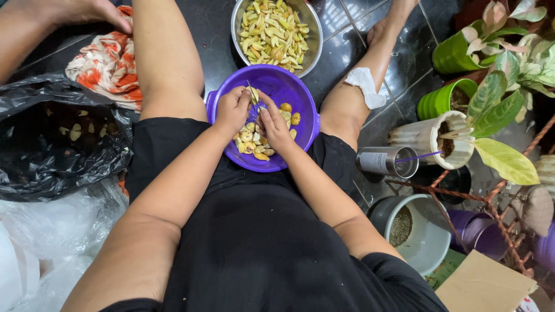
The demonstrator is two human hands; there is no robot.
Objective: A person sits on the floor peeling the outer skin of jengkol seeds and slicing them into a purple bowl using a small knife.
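Both hands over purple bowl (300, 98) in lap. Left hand (232, 110) grips a pale seed (253, 92); right hand (273, 124) clenched beside it, contents unclear. Steel bowl (309, 23) beyond, on floor.

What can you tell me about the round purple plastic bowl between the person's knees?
The round purple plastic bowl sits upright on the dark tiled floor between the seated person's legs, just in front of a metal bowl of pale pieces. It has a small rim handle on its left side. Yellow-orange seeds lie inside. The left hand and right hand work over it.
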